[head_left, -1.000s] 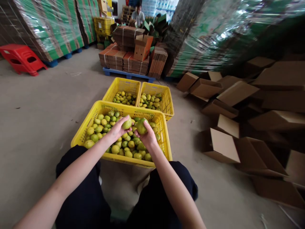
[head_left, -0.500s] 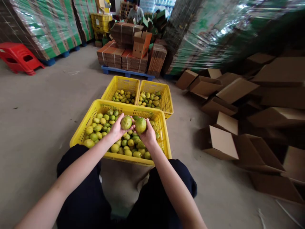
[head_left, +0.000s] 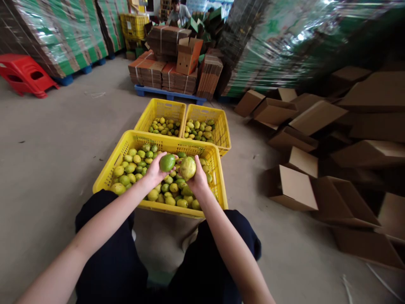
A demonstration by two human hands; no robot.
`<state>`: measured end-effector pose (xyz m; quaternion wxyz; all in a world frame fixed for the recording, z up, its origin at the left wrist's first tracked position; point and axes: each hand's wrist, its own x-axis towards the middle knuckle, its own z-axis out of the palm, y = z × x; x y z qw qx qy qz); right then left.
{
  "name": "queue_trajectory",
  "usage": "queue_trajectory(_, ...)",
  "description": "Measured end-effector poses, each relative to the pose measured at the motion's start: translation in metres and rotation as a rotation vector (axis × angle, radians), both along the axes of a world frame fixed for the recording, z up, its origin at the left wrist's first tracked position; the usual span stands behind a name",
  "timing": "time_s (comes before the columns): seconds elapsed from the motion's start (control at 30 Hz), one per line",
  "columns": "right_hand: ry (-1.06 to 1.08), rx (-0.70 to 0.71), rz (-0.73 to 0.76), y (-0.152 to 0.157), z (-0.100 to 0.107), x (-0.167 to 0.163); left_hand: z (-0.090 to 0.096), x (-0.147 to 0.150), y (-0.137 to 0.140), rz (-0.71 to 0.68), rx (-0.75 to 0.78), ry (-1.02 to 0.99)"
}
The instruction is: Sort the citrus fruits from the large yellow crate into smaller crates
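Note:
My left hand [head_left: 155, 171] is closed on a green lemon [head_left: 167, 162], its fingers reaching beneath the fruit. Close beside it, my right hand [head_left: 198, 176] grips a paler, yellow-green lemon [head_left: 187, 168] with mottled skin. Both fruits are held above a large yellow crate [head_left: 110, 166], side by side. Inside the crate lie many loose green and yellow lemons [head_left: 171, 200]. My forearms and hands cover part of the fruit below.
Two smaller-looking yellow crates [head_left: 228, 137] with lemons stand behind the large one. Open cardboard boxes [head_left: 299, 185] are heaped at the right. Bundled flat cartons sit on a blue pallet [head_left: 171, 96]. A red stool [head_left: 27, 76] stands at left. A person [head_left: 179, 14] is in the background.
The lemons have turned in my hands: the left one now shows a greener side, the right one a paler, blotched side. Both hands stay nearly in place.

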<state>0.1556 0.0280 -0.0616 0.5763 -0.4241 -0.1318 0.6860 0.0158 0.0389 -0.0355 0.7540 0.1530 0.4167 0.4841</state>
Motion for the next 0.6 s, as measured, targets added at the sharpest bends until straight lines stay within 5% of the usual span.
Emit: queue_trajectory(0.6, 0.261, 0.094, 0.078, -0.01, 0.02, 0.012, 0.01, -0.005, 0.0, 0.013, -0.14, -0.232)
